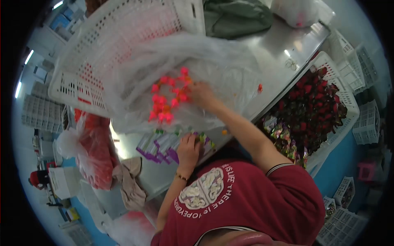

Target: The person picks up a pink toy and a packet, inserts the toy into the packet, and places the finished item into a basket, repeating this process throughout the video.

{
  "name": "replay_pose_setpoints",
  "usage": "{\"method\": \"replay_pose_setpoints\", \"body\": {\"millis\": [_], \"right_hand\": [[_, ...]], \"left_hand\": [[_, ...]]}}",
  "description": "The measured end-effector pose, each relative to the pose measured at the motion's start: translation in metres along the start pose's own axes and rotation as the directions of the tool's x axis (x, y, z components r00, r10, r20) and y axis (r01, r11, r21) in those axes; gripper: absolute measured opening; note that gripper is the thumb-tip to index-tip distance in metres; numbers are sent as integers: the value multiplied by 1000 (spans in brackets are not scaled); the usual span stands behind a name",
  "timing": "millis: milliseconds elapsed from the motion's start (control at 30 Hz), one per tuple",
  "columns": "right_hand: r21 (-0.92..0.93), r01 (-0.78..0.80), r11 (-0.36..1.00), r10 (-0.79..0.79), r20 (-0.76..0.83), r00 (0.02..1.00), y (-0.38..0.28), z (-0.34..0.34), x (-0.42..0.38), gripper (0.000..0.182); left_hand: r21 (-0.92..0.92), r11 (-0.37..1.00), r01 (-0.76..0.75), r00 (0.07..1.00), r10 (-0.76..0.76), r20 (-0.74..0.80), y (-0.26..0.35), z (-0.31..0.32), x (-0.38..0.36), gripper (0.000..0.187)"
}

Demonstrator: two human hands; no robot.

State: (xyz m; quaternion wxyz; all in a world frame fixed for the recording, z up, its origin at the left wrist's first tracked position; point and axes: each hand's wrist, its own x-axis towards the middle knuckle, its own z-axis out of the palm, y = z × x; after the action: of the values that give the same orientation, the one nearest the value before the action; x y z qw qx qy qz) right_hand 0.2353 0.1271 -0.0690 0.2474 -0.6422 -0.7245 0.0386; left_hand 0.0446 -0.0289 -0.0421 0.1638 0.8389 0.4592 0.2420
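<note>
Many pink pieces: on clear plastic; I judge them light; pinch singly.
Right hand: at pieces' edge; I cannot tell its grip.
Purple packets: on tabletop; likely slick; hold ends.
Left hand: fingers curled at packets; grip unclear.

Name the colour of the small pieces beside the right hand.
The small pieces are bright pink with some orange, best seen in the head view.

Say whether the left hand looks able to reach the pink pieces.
Probably yes: the left hand is at the purple packets, and the pink pieces lie uncovered on clear plastic, with nothing tall between.
</note>
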Motion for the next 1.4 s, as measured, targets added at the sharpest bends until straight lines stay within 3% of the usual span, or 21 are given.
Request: {"method": "replay_pose_setpoints", "body": {"millis": [33,67,133,200,267,333,367,433,567,633,667,733,800,933,1000,1033,1100,1233,1300,1333,1400], "right_hand": [[182,-73,981,63,57,996,-3,10,4,23],[245,-141,959,114,119,986,-19,-13,1,23],[245,41,969,-28,-55,998,-18,-15,-7,30],[191,59,980,-57,-17,998,-14,-12,-12,31],[143,70,987,-77,44,996,-7,-13,-21,33],[208,151,967,-122,-145,982,-14,-43,-38,27],[209,154,966,-125,-144,982,-11,-45,-42,27],[519,-116,847,109,44,993,-5,-46,-52,22],[609,-87,788,153,-58,987,4,-52,-74,21],[741,-315,593,306,154,939,3,-64,-84,20],[741,-322,590,305,165,938,8,-64,-89,20],[594,-118,796,228,-113,967,17,-56,-97,18],[570,-176,803,230,-24,973,18,-70,-102,18],[474,-73,877,129,-86,988,28,-72,-112,19],[447,-70,892,101,-45,994,28,-82,-117,14],[474,-101,875,112,5,994,26,-86,-127,14],[277,-66,959,41,93,995,29,-96,-121,17],[281,-97,955,69,109,992,18,-104,-116,16],[523,-196,830,194,60,979,-2,-103,-109,12],[523,-195,830,193,59,980,-10,-98,-104,12],[801,-304,515,270,185,945,-26,-80,-97,14]], "left_hand": [[-7,1000,13,1000,-13,-11,-1,0,0,28],[-11,999,38,999,-38,-12,-3,1,1,27],[25,999,23,1000,-23,-12,-7,2,2,25],[66,997,34,999,-35,11,-6,1,9,23],[227,973,-41,998,31,46,1,-2,11,19],[301,952,-62,996,39,80,4,-3,12,17],[372,924,-84,993,47,106,5,-3,13,15],[385,920,-72,994,33,106,7,-2,15,14],[395,917,-53,994,11,109,7,1,16,13],[395,917,-57,996,26,82,6,2,19,12],[393,918,-54,998,32,61,5,4,17,11],[382,923,-39,999,25,42,4,6,19,10],[359,933,-6,1000,4,5,-2,11,20,9],[238,968,85,988,-50,-148,-11,16,16,7],[85,983,165,969,-146,-201,-9,5,12,3],[98,974,204,969,-187,-164,-10,0,1,3],[-212,950,228,932,-276,-234,-15,-4,3,5],[-302,904,302,900,-375,-222,-21,-7,0,8],[-271,938,217,884,-306,-354,-18,-8,5,8],[-271,938,216,883,-306,-355,-18,-6,9,8],[-107,989,99,905,-134,-403,-17,0,18,8]]}}
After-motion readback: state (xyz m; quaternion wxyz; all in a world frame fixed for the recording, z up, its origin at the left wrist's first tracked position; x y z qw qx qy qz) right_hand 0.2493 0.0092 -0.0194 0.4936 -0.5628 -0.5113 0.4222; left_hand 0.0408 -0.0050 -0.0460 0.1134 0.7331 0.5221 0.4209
